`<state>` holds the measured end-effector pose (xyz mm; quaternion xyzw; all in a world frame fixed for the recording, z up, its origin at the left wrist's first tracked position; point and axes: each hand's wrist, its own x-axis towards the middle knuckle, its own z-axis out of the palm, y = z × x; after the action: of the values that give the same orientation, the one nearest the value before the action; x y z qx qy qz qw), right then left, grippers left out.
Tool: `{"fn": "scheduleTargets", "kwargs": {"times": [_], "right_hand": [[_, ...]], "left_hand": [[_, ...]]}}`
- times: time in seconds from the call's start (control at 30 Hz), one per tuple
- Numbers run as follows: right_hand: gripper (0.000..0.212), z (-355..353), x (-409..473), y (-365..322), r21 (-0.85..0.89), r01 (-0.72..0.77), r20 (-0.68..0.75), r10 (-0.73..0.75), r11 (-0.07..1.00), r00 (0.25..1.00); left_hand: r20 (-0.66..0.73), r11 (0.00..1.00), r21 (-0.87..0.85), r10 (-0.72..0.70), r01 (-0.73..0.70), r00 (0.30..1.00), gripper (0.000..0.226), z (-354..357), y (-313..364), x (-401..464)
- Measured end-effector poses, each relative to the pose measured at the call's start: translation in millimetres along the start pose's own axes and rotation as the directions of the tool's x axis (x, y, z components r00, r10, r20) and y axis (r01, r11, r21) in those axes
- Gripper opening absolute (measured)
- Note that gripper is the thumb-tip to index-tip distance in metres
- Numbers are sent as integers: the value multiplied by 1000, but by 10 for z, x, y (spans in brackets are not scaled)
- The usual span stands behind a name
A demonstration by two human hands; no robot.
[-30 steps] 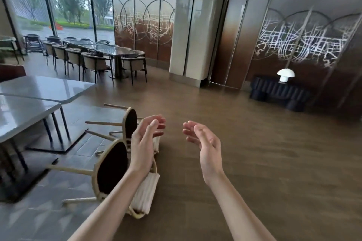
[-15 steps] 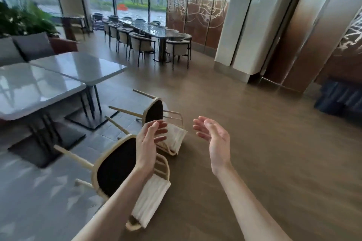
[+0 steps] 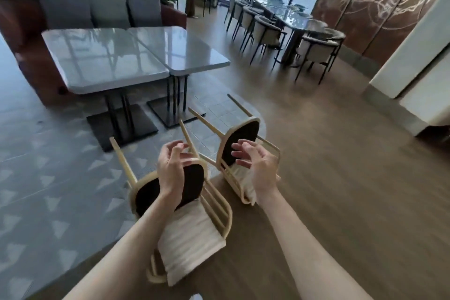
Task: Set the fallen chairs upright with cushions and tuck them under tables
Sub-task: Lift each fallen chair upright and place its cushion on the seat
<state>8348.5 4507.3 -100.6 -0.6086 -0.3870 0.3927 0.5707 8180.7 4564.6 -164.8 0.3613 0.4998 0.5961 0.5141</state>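
Observation:
Two light wooden chairs lie tipped on their backs on the floor, legs pointing up and away. The near chair (image 3: pixel 194 185) shows its black seat underside, and its cream cushion (image 3: pixel 187 238) hangs loose over the backrest. The far chair (image 3: pixel 243 131) lies just beyond, its cushion (image 3: pixel 241 177) also slipped down. My left hand (image 3: pixel 170 165) hovers over the near chair's seat, fingers curled and apart, holding nothing. My right hand (image 3: pixel 255 160) hovers in front of the far chair, fingers spread. Two grey square tables (image 3: pixel 117 56) stand side by side behind the chairs.
A sofa with grey cushions (image 3: pixel 97 12) and plants sit behind the tables. A long dining table with dark chairs (image 3: pixel 280 29) runs along the window at the back right. A white pillar (image 3: pixel 414 60) stands at right. Wood floor lies to the right, patterned grey floor to the left.
The view has swung left and closer to the fallen chairs; the tables now sit centre frame. Both hands have moved forward over the chairs, fingers more curled.

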Motion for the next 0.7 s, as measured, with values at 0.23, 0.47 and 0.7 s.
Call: {"fn": "scheduleTargets", "kwargs": {"times": [0.23,0.47,0.7], "right_hand": [[29,-27,1291,227,-234,-4,141,38,972,989],[20,334,2006,1276,-407,-219,340,369,887,865],[16,706,1812,2516,-536,-479,458,716,695,527]], "left_hand": [[-203,963,-67,-268,260,942,28,317,-783,683],[-370,882,-257,-466,394,804,36,-195,-1448,718],[-603,799,-448,-601,401,524,47,-350,-2234,-87]]}}
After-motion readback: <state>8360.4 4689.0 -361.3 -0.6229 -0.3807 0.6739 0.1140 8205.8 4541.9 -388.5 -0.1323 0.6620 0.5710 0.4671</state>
